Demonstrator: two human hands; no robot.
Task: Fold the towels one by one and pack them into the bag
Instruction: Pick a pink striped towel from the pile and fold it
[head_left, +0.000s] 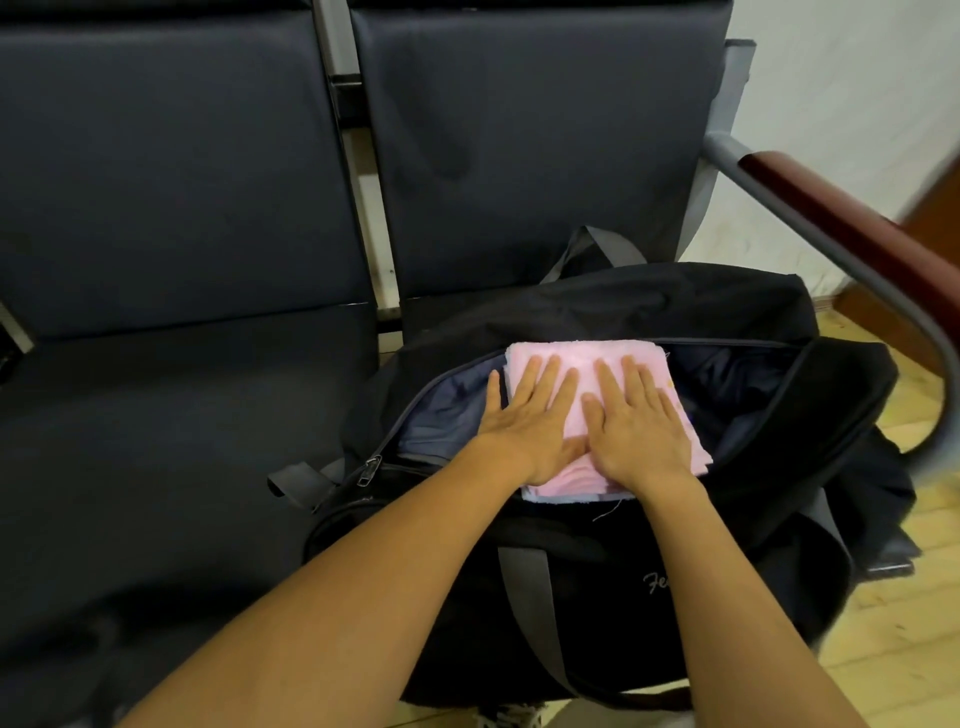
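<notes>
A black duffel bag (597, 561) stands unzipped on the right-hand seat. In its opening lies a folded pink towel (582, 358) on top of a pale blue towel (561, 500), of which only an edge shows at the near side. My left hand (530, 415) and my right hand (636, 421) lie side by side on the pink towel, palms down and fingers straight, pressing it flat. The bag's dark blue lining (452, 410) shows to the left and right of the towels.
The dark padded bench seat (171, 467) to the left of the bag holds nothing. A metal armrest with a red-brown wooden top (841, 228) curves down at the right. Wooden floor (898, 649) lies beyond the bag.
</notes>
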